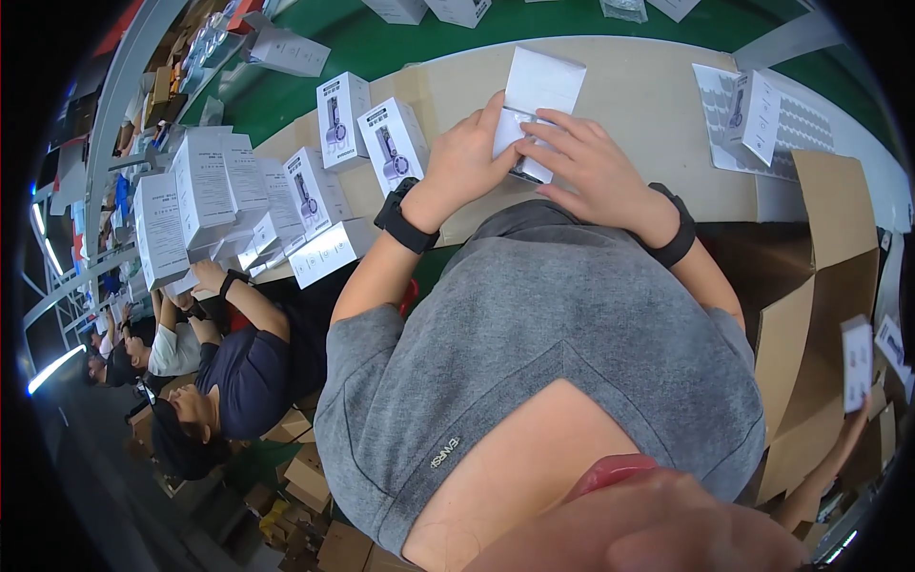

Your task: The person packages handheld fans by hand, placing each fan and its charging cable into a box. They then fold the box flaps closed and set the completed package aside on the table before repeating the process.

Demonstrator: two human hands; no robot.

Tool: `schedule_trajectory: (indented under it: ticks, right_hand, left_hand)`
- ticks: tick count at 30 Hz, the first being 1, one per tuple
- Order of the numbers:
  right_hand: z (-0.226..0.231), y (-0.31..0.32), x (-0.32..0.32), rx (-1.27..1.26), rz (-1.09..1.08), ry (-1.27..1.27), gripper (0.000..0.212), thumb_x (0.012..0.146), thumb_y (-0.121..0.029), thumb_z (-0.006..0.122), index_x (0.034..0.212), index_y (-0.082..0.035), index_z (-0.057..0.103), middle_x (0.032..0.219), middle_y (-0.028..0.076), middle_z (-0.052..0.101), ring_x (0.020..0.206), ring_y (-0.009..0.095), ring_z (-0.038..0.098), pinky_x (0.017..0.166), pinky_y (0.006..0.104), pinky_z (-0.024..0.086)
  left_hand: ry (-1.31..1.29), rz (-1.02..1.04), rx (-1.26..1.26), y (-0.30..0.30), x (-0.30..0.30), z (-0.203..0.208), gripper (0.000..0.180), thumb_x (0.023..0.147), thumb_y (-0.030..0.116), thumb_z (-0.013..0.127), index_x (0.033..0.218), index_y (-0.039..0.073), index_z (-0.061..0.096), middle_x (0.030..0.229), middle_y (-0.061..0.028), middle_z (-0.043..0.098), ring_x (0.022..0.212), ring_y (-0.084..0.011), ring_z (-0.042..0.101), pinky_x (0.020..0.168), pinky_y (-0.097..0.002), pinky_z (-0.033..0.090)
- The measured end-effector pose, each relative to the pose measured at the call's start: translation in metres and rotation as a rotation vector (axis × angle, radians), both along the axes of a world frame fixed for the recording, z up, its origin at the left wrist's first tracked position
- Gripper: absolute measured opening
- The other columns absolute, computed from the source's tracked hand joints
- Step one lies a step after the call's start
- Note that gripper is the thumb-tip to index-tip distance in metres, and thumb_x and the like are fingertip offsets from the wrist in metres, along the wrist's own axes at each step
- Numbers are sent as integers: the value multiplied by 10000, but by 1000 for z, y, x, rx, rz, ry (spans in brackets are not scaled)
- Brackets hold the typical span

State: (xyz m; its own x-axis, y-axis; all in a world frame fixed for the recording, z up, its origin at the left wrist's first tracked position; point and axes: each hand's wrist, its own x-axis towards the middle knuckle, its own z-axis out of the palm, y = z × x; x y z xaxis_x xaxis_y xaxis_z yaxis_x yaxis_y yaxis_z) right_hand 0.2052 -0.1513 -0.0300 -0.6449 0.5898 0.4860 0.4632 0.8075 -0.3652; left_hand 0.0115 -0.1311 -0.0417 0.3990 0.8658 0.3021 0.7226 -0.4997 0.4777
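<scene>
On the bench in front of me sits a white box (542, 84), its lid raised on the far side. My left hand (469, 153) holds its left side, thumb and forefinger along the edge. Across the top, near the opening, my right hand (599, 170) touches the box with fingers spread apart. What lies inside is mostly hidden by my fingers; only a pale and dark bit shows. To the left stand closed white boxes with a printed purple device, one (393, 145) closest to my left wrist and another (341, 119) behind it.
More white boxes (205, 186) crowd the left, where a co-worker's hand (207, 276) reaches in. At right, a printed box (751, 114) stands on a patterned sheet (808, 119). An open cardboard carton (834, 214) is beside me. Another person's hand (861, 412) holds a white box at lower right.
</scene>
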Motion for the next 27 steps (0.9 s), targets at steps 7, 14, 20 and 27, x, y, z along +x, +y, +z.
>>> schedule_trajectory:
  ticks: [7, 14, 20, 27]
  right_hand:
    - [9, -3, 24, -91, 42, -179, 591, 604, -143, 726, 1148, -80, 502, 1148, 124, 462, 1112, 282, 432, 879, 370, 378]
    - [21, -3, 20, -43, 31, -350, 598, 595, -165, 732, 1141, -89, 499, 1116, 97, 462, 1029, 260, 463, 810, 349, 400]
    - [32, 7, 22, 62, 68, -349, 562, 613, -187, 715, 1124, -97, 499, 1045, 79, 488, 952, 236, 476, 759, 330, 404]
    - [21, 2, 24, 78, 172, -275, 434, 640, -169, 679, 1034, -80, 520, 1010, 89, 492, 914, 240, 484, 731, 333, 416]
  left_hand:
    - [277, -75, -107, -8, 3, 22, 592, 765, 298, 588, 1220, -31, 401, 692, -182, 606, 631, -329, 612, 582, -398, 496]
    - [238, -160, -228, -17, 14, 40, 599, 794, 205, 556, 1287, -18, 298, 622, -205, 575, 595, -358, 589, 547, -408, 468]
    - [61, -213, -278, -15, 0, 43, 574, 830, 135, 496, 1323, 15, 228, 601, -192, 562, 591, -358, 585, 547, -405, 457]
    - [-274, -15, -259, -20, -19, 17, 390, 812, 67, 506, 1196, 64, 435, 766, -147, 588, 732, -301, 588, 637, -355, 464]
